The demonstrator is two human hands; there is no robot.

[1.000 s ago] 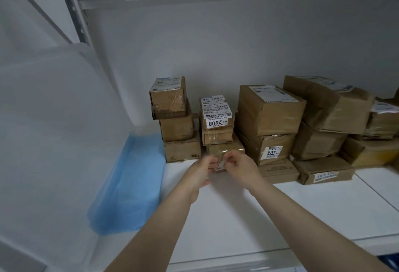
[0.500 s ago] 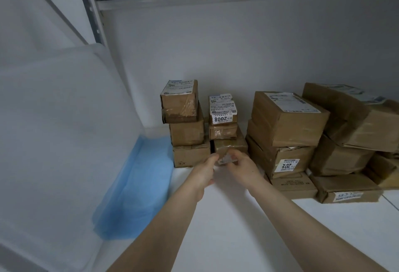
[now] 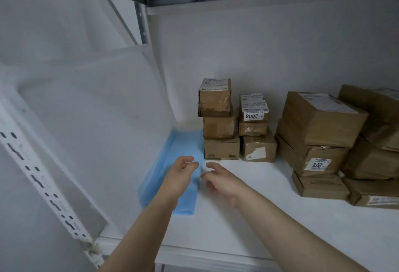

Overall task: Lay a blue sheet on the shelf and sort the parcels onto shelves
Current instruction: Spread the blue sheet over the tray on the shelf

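Toppling threatens the parcels (image 3: 219, 127) at centre frame if the sheet (image 3: 185, 146) just beside them gets tugged flat by the left hand (image 3: 180, 177) and right hand (image 3: 222, 183), both loosely open, seemingly empty.

Matt brown cardboard parcels (image 3: 220, 148) – taped, paper-labelled, thin blue sheet (image 3: 183, 153), smooth white shelf (image 3: 259, 207)

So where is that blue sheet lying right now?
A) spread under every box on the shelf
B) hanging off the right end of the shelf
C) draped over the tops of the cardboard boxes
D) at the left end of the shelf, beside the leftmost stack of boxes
D: the blue sheet lies at the left end of the shelf, right beside the leftmost stack of boxes; the surface in front of the other boxes is plain white.
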